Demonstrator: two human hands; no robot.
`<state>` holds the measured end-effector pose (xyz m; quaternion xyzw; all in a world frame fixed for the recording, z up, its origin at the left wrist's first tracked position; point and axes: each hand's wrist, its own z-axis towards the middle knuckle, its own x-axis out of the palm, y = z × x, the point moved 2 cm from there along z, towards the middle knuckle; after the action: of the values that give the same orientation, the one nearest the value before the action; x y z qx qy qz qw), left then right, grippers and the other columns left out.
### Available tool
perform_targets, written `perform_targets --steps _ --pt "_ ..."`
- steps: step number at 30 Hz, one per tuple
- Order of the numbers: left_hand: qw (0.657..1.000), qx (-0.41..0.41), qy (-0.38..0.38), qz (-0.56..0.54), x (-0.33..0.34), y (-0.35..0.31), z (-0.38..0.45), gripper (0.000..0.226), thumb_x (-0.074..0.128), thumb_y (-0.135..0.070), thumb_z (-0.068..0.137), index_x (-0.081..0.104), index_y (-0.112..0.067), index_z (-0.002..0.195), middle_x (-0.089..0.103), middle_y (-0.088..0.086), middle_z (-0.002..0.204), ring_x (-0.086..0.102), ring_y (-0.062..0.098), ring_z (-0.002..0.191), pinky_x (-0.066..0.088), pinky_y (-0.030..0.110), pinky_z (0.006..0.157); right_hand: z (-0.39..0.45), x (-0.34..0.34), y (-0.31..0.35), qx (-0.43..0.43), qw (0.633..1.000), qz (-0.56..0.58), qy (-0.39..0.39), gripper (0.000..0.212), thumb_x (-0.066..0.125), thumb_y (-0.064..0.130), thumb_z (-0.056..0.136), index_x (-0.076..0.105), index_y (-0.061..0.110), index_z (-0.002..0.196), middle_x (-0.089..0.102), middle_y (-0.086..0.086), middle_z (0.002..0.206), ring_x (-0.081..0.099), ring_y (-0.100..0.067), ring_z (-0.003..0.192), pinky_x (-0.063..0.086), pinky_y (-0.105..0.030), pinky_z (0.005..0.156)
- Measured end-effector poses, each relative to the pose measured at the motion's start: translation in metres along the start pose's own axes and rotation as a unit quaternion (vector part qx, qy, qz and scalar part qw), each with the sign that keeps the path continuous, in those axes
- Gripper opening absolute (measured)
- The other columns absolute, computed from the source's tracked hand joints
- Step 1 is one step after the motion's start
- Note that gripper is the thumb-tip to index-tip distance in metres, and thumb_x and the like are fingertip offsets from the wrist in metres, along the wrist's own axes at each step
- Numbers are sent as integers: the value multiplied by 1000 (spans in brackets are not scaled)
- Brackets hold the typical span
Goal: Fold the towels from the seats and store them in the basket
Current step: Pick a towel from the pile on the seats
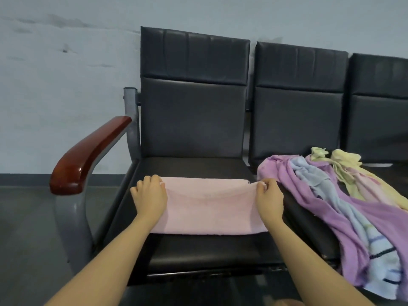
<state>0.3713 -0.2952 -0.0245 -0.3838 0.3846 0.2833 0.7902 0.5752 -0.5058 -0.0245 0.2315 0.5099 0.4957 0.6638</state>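
Note:
A pink towel point(207, 208) lies folded over on the black seat point(198, 252) of the leftmost chair. My left hand point(150, 197) pinches its far left corner. My right hand point(268, 198) pinches its far right corner, lifted a little off the layer beneath. On the seat to the right lies a loose pile: a purple towel point(309, 199), a light blue striped towel point(353, 219) and a pale yellow towel point(351, 171). No basket is in view.
A red-brown wooden armrest point(88, 157) on a grey metal frame stands left of the seat. Black chair backs point(194, 96) rise behind, against a pale wall. Grey floor point(26, 239) lies to the left.

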Motion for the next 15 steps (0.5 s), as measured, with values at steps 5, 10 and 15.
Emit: perform_targets --steps 5,10,15 --pt "1000 -1 -24 -1 9 0 21 21 42 -17 99 58 -11 112 57 9 113 50 28 107 32 39 91 20 22 -2 3 1000 3 13 17 41 19 100 56 13 102 59 -1 90 59 -22 85 47 -37 77" --pt "999 -19 -36 -17 32 14 54 25 45 -7 96 56 -11 118 59 12 116 52 31 109 32 41 90 43 48 -6 9 1000 9 19 10 39 21 100 49 19 97 58 -1 92 56 -21 81 40 -32 69" --pt "999 -16 -35 5 55 25 81 22 45 -5 95 58 -10 112 59 12 110 53 31 101 33 40 85 58 80 -12 24 999 -13 32 11 38 21 100 48 20 96 58 0 93 56 -22 80 43 -35 70"
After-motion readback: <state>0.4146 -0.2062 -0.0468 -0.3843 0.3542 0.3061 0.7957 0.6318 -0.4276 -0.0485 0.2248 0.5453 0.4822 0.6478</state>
